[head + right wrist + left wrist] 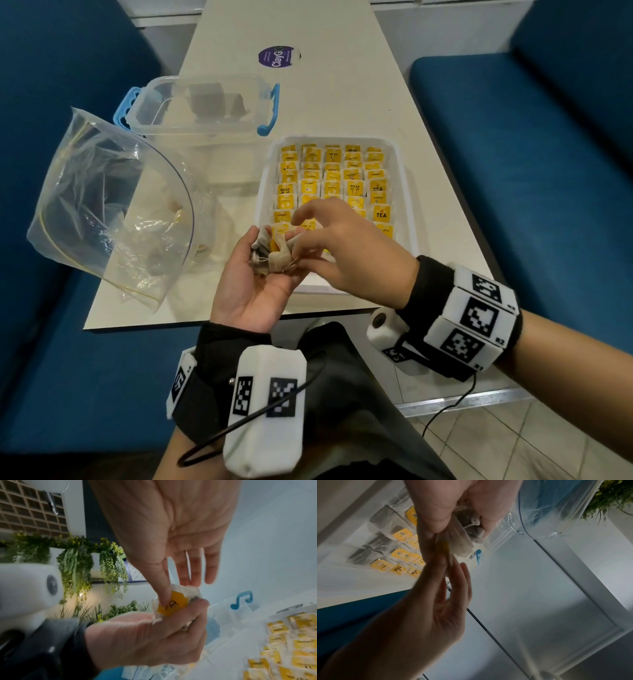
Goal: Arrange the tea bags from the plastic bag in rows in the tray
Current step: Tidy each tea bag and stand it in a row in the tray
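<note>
Five columns of tea bags are filling the white tray (400, 161), each bag showing a yellow tag; I cannot count the rows exactly, since the hands are covering the near end. The tags are reading "TEA", "RELAX" and "HONEST", with smaller print too blurred to make out.

One small bunch of loose tea bags (270, 251) is sitting in the left hand (253, 287), which is cupping them palm up just in front of the tray's near edge, fingers curling round them. The right hand (346, 246) is reaching in from the right, thumb and forefinger pinching one bag of the bunch by its yellow tag (173, 602); its other fingers are hanging straight.

One clear plastic bag (109, 202) is lying crumpled at the left of the white table (342, 85), a few bags dimly showing inside. One clear box (202, 109) with two blue handles is standing behind it, beside the tray. One round purple sticker (276, 57) farther back is reading "ClayG", partly cut off.
</note>
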The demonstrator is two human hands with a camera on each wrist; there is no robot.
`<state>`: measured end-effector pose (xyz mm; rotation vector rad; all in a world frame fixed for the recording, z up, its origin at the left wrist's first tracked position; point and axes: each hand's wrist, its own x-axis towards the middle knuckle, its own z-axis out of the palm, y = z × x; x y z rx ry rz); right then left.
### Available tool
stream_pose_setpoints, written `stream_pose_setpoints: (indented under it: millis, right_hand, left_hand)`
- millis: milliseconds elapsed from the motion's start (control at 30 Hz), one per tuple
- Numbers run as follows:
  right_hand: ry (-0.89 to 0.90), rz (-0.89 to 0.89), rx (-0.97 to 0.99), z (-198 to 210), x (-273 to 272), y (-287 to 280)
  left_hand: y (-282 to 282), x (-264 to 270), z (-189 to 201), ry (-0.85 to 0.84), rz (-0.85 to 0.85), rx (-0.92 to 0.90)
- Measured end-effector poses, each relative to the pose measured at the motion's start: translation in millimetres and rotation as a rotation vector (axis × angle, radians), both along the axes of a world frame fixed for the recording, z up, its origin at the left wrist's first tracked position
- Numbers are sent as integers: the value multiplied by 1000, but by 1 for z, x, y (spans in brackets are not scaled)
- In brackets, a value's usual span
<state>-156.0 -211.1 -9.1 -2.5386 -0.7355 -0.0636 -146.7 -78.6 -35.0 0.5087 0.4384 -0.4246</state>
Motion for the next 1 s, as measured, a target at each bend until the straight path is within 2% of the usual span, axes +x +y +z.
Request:
stream_pose_setpoints:
  millis: [33, 267, 467, 600, 667, 767, 867, 1000]
  right_hand:
    - [-27, -4, 28, 1, 1, -1]
    - [150, -79, 169, 16, 10, -14]
    - [160, -199, 300, 24, 13, -21]
    - [108, -283, 209, 28, 21, -31]
    - [215, -290, 171, 28, 28, -40]
    - [428, -239, 217, 27, 34, -50]
    - [352, -307, 83, 22, 40, -55]
    - [552, -276, 175, 17, 45, -60]
  left_hand:
    - [0, -1, 0, -1, -1, -14]
    - [-1, 0, -2, 44, 24, -43]
    - [-3, 2, -4, 108, 32, -74]
    - [-1, 2, -6, 134, 45, -69]
    - [1, 2, -8, 133, 38, -61]
    - [4, 1, -8, 130, 45, -55]
    - [5, 2, -8, 132, 71, -48]
    - [7, 3, -8, 124, 69, -37]
